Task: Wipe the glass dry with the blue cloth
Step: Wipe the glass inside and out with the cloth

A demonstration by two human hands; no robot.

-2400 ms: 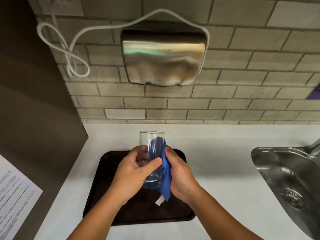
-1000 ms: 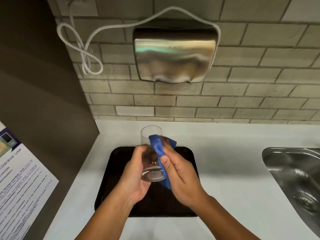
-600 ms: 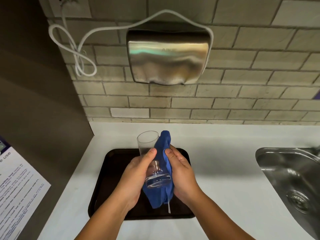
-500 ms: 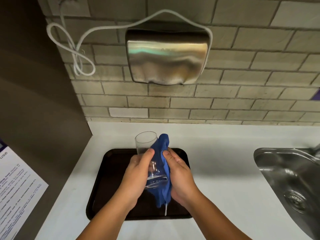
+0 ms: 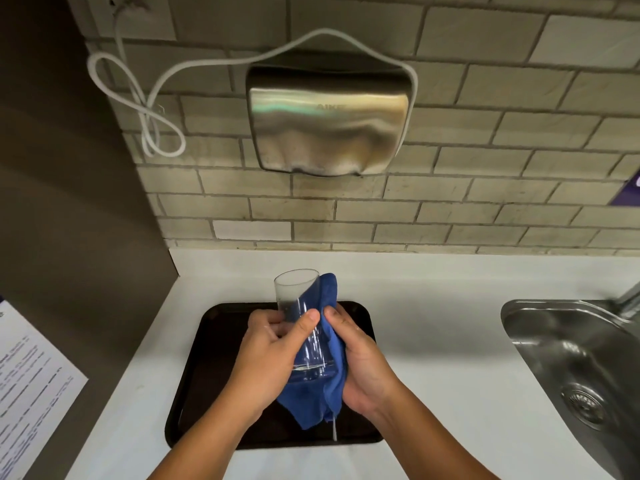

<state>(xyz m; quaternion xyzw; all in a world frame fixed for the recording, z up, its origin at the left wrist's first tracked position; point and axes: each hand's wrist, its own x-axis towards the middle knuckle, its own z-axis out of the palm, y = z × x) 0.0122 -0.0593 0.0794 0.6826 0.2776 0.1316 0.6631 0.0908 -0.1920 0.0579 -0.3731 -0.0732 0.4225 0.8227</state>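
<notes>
A clear drinking glass (image 5: 295, 289) is held above a dark tray (image 5: 207, 358), tilted with its mouth away from me. My left hand (image 5: 266, 358) grips the glass around its middle, thumb across the front. The blue cloth (image 5: 329, 386) wraps the right side and base of the glass and hangs below it, a white tag dangling. My right hand (image 5: 360, 365) presses the cloth against the glass from the right.
A white counter (image 5: 433, 306) runs under the tray. A steel sink (image 5: 571, 358) lies at the right. A metal hand dryer (image 5: 329, 123) with a looped white cord (image 5: 145, 109) hangs on the brick wall. A printed sheet (image 5: 27, 393) is on the left panel.
The cloth went from the glass's rim down around its right side and base. The glass has tilted slightly left. Both hands keep their hold.
</notes>
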